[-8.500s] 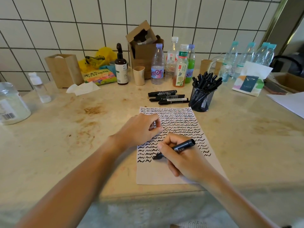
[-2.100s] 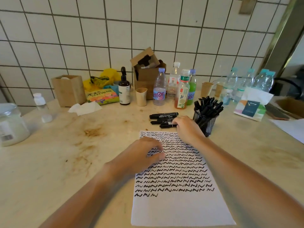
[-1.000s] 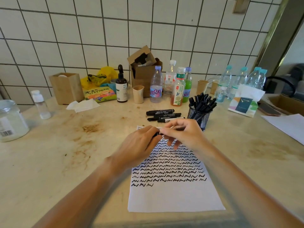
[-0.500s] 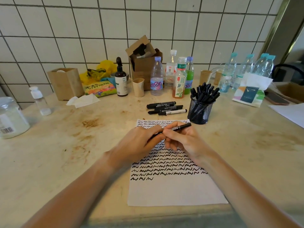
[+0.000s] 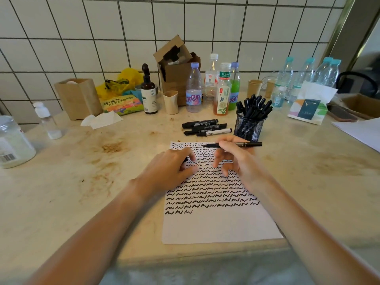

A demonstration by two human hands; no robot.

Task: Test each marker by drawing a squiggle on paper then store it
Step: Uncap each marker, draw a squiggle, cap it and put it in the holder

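— Pinched between thumb and forefinger, an uncapped slim black marker (image 5: 230, 144) lies level in the right hand (image 5: 236, 159), its bare tip pointing left above the top rows of squiggles. What of the other fingers?

— They fan out loosely, curved downward over the sheet, with the forearm running back to the lower right.

— And the left hand (image 5: 170, 167)?

— Just left of the grip, knuckles up, its fingers curl round a small dark piece (image 5: 186, 159), seemingly the cap; most of it is hidden. The palm hovers at the paper's left edge.

— Describe the paper (image 5: 222, 227).

— White, rectangular, flat beneath both hands, ruled by dense wavy black lines; its lower part is blank.

— Beyond the grip?

— Three capped cylindrical markers (image 5: 205, 127) lie side by side just behind it. Right of those stands a round black wire-mesh cup (image 5: 249, 127), bristling with upright markers. All rest on a glossy, pale stone countertop (image 5: 82, 182) blotched with brown stains.
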